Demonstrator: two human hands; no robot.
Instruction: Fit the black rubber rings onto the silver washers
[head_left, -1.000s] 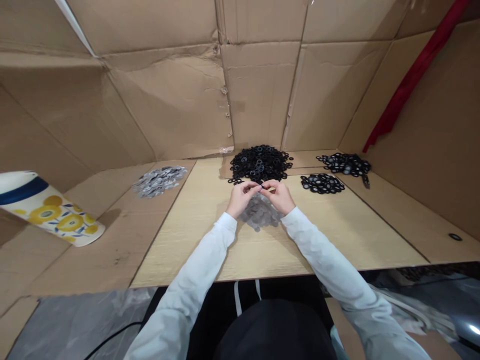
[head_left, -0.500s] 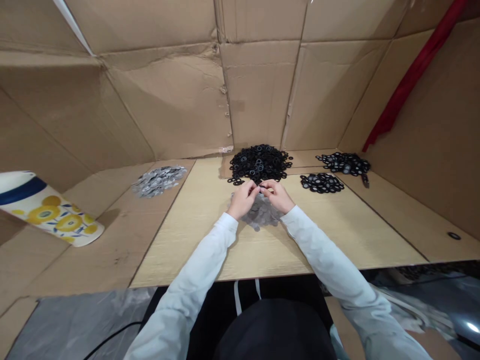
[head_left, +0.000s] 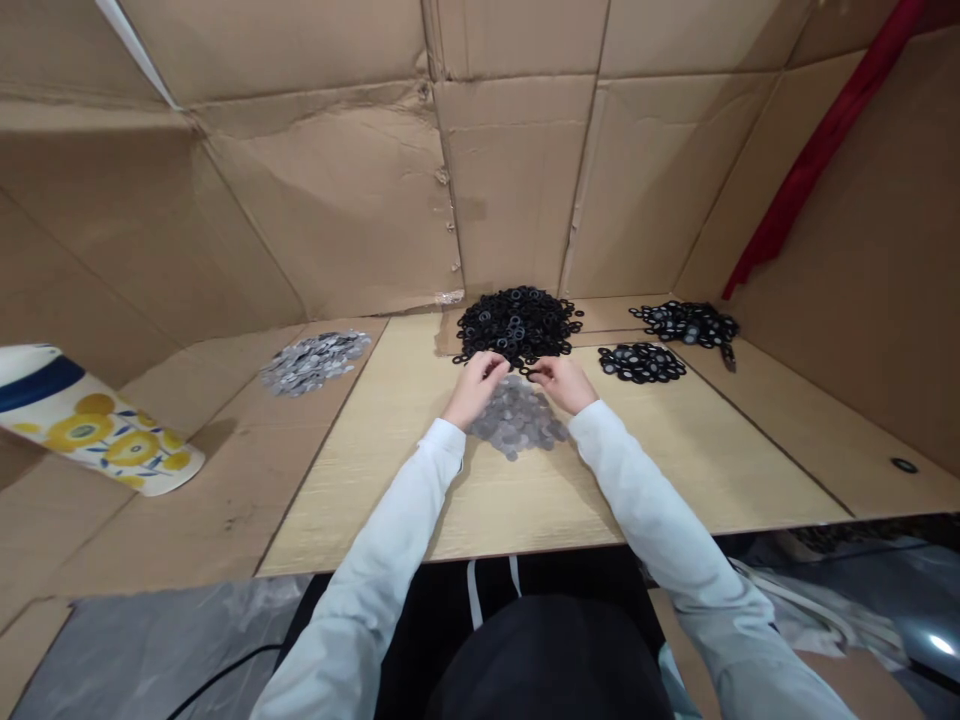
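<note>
Black rings (head_left: 517, 322) heap just beyond the hands: right hand (head_left: 564, 385) pinches one, left hand (head_left: 475, 389) half-curled at the heap, its hold unclear, grey washers (head_left: 516, 418) just below

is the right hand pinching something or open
Pinching: the right hand has its fingertips drawn together on a small black ring, just in front of the black ring pile.

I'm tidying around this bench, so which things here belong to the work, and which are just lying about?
Work:
left hand
right hand
black rings
grey discs
left grey heap
black rings with grey centres
far-right ring heap

Lying about, it seems:
floral tumbler
red strip
lone black ring
</note>
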